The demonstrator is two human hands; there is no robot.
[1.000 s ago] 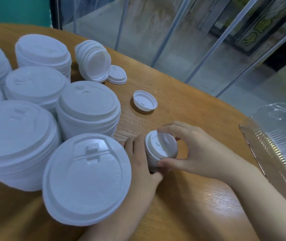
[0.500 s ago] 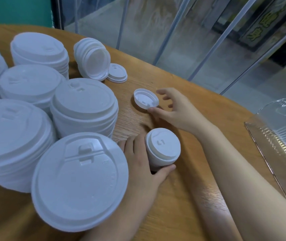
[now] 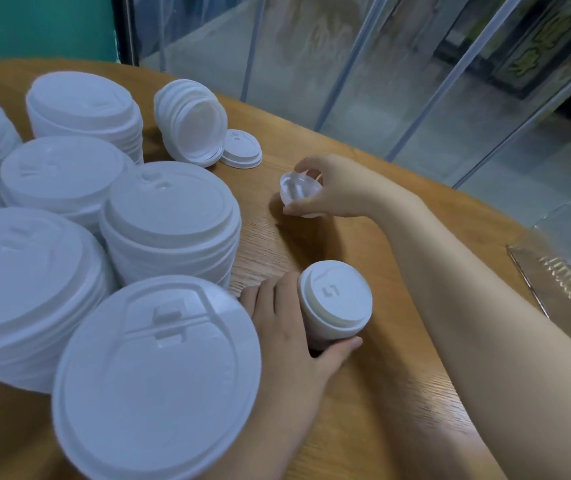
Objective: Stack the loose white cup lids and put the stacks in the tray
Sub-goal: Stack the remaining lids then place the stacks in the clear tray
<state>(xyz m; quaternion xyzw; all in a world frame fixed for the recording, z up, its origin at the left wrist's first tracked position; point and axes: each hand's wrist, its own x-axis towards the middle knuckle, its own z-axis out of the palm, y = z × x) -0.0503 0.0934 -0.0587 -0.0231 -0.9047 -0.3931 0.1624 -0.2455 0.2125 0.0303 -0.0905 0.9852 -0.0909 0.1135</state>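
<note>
My left hand [image 3: 287, 327] grips a short stack of small white lids [image 3: 335, 301] standing on the wooden table [image 3: 374, 393], thumb curled under its near side. Farther back, my right hand [image 3: 332, 188] pinches a single small lid [image 3: 299, 192], tilted up with its hollow side facing me. The clear plastic tray [image 3: 568, 271] sits at the right edge, partly cut off. Another loose small lid [image 3: 242, 148] lies flat beside a tipped stack of small lids [image 3: 192, 123].
Several stacks of large white lids [image 3: 169, 220] crowd the left half of the table, one [image 3: 156, 375] tilted up right beside my left wrist. A glass wall with metal frames [image 3: 415, 81] runs behind the table's curved far edge.
My right hand left the small stack, reached back to the loose upturned lid and picked it up off the table. My left hand stayed on the stack.
</note>
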